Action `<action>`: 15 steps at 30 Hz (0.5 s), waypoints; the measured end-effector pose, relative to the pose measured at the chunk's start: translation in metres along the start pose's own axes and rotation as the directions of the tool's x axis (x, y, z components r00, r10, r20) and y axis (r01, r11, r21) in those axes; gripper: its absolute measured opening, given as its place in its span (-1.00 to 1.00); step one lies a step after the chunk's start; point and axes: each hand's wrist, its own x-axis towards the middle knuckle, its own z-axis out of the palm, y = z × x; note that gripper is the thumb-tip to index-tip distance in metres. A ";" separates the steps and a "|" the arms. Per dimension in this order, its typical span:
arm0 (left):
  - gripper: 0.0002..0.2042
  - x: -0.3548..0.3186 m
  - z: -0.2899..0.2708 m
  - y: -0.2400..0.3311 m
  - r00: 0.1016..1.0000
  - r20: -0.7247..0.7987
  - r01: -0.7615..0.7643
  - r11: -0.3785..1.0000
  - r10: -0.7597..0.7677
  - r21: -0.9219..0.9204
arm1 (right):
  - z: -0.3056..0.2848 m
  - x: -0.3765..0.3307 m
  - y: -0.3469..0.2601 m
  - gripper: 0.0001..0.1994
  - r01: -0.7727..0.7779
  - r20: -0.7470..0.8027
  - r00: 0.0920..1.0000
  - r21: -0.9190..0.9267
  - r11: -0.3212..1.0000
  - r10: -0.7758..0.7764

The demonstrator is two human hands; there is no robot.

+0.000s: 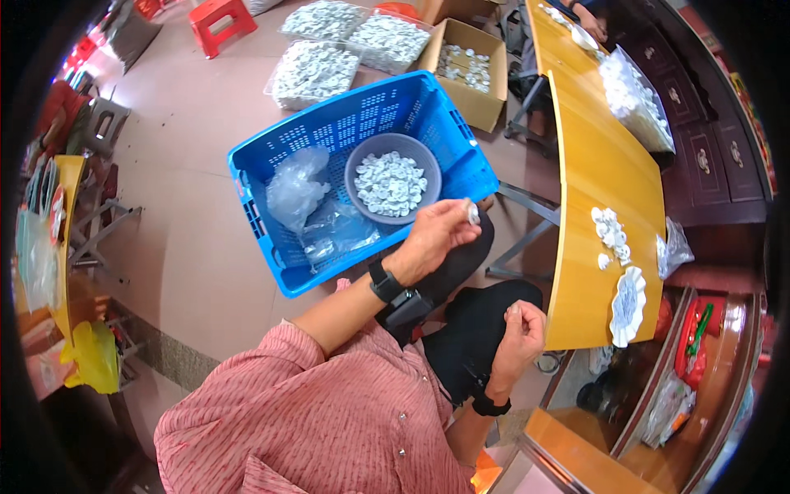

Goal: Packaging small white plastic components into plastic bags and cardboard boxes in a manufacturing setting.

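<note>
My left hand (436,235) is raised over the near rim of the blue crate (271,239), its fingers (461,216) pinched on a small white piece (473,214). My right hand (520,329) rests near my knee, fingers curled closed; whether they hold anything I cannot tell. Inside the crate sit a grey bowl (359,163) of white pieces and clear bags (298,189). A yellow table (597,156) to my right carries a loose pile of white pieces (611,232) and a white dish (629,303).
</note>
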 end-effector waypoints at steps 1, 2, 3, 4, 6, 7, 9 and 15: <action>-0.76 0.010 -0.010 0.004 0.999 -0.050 0.000 1.000 -0.001 -0.012 | -0.001 -0.002 0.004 -0.92 0.005 0.005 1.000 0.003 1.000 -0.005; -0.74 0.019 -0.021 0.008 0.996 -0.092 -0.008 1.000 0.008 -0.005 | -0.002 -0.005 0.009 -0.93 -0.011 0.037 0.999 -0.022 1.000 0.012; -0.73 0.025 -0.027 0.013 0.991 -0.130 -0.011 1.000 0.011 0.002 | -0.002 -0.005 0.014 -0.93 -0.028 0.060 0.998 -0.050 0.998 0.031; -0.68 0.030 -0.033 0.018 0.976 -0.219 -0.008 0.999 -0.001 -0.039 | -0.002 -0.006 0.018 -0.93 -0.021 0.076 0.997 -0.059 0.998 0.026; -0.64 0.042 -0.048 0.019 0.942 -0.336 -0.020 0.995 -0.013 -0.094 | -0.001 -0.007 0.024 -0.93 -0.003 0.080 0.997 -0.088 0.996 0.010; -0.63 0.046 -0.061 0.018 0.929 -0.371 -0.032 0.992 -0.016 -0.121 | -0.001 -0.008 0.026 -0.93 0.012 0.103 0.995 -0.113 0.994 0.000; -0.67 0.045 -0.079 0.018 0.948 -0.311 0.031 0.995 -0.058 -0.093 | 0.000 -0.008 0.016 -0.92 0.011 0.104 0.995 -0.126 0.992 0.002; -0.64 0.059 -0.134 0.015 0.918 -0.396 -0.018 0.999 0.005 -0.030 | -0.007 -0.011 0.025 -0.90 0.105 0.186 0.980 -0.217 0.970 -0.065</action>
